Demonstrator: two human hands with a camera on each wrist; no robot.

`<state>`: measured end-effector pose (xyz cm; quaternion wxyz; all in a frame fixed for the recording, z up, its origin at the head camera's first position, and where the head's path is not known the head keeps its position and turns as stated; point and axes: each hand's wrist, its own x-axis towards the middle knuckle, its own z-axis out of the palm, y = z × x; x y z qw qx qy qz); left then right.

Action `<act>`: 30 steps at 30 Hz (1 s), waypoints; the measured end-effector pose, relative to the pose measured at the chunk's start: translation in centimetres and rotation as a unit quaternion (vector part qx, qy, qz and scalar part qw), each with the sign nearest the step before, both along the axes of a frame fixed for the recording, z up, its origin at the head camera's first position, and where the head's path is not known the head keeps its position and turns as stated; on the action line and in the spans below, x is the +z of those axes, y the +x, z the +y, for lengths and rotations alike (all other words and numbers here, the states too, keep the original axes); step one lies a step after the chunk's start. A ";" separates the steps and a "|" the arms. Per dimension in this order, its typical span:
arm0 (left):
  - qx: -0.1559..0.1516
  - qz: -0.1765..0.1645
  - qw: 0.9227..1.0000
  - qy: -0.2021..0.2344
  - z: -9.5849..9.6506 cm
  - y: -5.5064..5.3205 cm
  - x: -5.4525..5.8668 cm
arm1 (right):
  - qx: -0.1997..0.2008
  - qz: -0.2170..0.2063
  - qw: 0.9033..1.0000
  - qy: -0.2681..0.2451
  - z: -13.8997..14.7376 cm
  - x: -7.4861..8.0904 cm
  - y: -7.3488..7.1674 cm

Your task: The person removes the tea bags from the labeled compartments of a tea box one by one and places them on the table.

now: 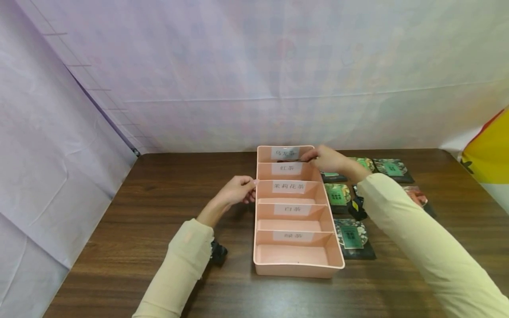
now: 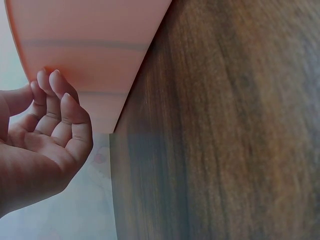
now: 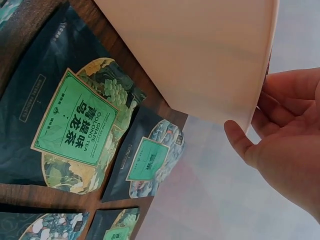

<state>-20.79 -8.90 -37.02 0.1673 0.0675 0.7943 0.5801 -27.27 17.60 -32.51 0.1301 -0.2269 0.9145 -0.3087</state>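
Observation:
A pink divided box (image 1: pixel 294 270) stands lengthwise on the table, with a white Chinese label in each compartment. My left hand (image 1: pixel 237 190) pinches its left rim near the middle, thumb and curled fingertips meeting at the edge in the left wrist view. Over the far right corner reaches my right hand (image 1: pixel 329 158), its fingers inside the rim and its thumb apart, outside the wall, in the right wrist view. Beside those fingertips, the dark edge of a packet (image 1: pixel 292 161) shows in the farthest compartment; the rest of it is hidden behind the divider.
Right of the box lie several dark tea pouches with green labels, among them a near pouch (image 1: pixel 351 238), a far one (image 1: pixel 393 168) and a grape oolong pouch (image 3: pixel 75 125). A reddish pouch (image 1: pixel 416 196) is partly behind my right sleeve. A pale curtain (image 1: pixel 238 88) hangs behind the table.

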 end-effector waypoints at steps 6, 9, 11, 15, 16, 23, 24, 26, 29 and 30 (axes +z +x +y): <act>0.000 0.002 1.000 0.000 0.1 0.0 0.0 | -0.011 -0.010 1.000 -0.002 0.3 0.0 0.0; -0.001 0.003 1.000 -0.001 0.1 0.0 0.0 | -0.016 -0.016 1.000 -0.001 0.4 0.1 0.0; -0.001 0.002 1.000 -0.001 0.1 0.0 -0.1 | -0.024 -0.023 0.999 -0.001 0.4 0.2 0.1; -0.002 0.001 1.000 0.000 0.1 0.0 -0.1 | -0.037 -0.032 0.999 0.003 0.6 0.7 0.2; -0.002 0.002 1.000 -0.001 0.1 0.0 -0.1 | -0.040 -0.033 0.999 0.002 0.6 0.8 0.2; -0.001 0.002 1.000 -0.001 0.1 0.0 0.0 | -0.045 -0.024 0.999 -0.004 0.8 1.9 0.6; -0.001 0.003 1.000 -0.002 0.1 0.0 0.0 | -0.045 -0.022 0.999 -0.005 0.9 2.1 0.7; -0.002 0.003 1.000 -0.004 0.1 0.0 0.0 | -0.045 -0.022 0.999 -0.010 1.0 2.4 0.8; -0.002 0.004 1.000 -0.005 0.1 0.0 0.0 | -0.049 -0.021 0.998 -0.018 1.0 3.0 1.0; -0.002 0.004 1.000 -0.005 0.1 0.0 -0.1 | -0.049 -0.019 0.998 -0.021 1.1 3.2 1.0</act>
